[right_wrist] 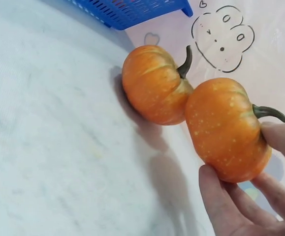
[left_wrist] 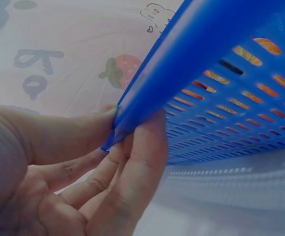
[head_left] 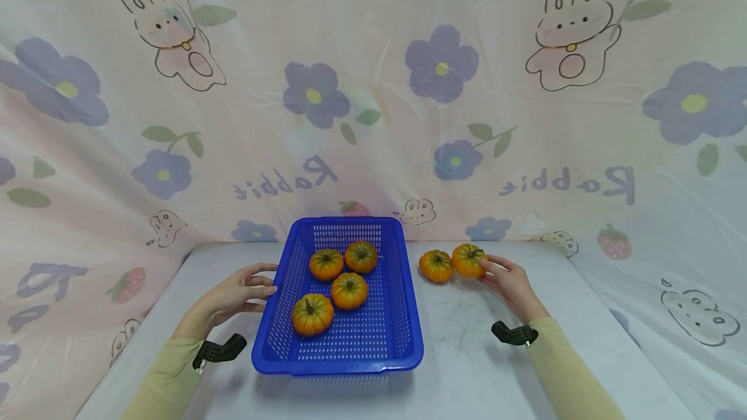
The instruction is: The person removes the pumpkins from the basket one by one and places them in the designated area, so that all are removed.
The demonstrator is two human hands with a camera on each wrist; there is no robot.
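A blue plastic basket [head_left: 373, 358] stands on the table with several small orange pumpkins [head_left: 312, 314] inside it. My left hand [head_left: 238, 291] is at the basket's left side; in the left wrist view its thumb and fingers pinch the rim [left_wrist: 152, 93]. To the right of the basket, my right hand [head_left: 509, 285] grips a small orange pumpkin [right_wrist: 228, 130] with a green stem between thumb and fingers. A shadow lies apart below this pumpkin, so it seems slightly raised. Another pumpkin [head_left: 436, 266] sits on the table, touching or nearly touching the held one.
The white table [head_left: 467, 368] carries the basket and the loose pumpkin. Behind it hangs a cloth [head_left: 373, 135] printed with rabbits and purple flowers. Each wrist wears a black camera mount, one on the left [head_left: 220, 350] and one on the right [head_left: 513, 333].
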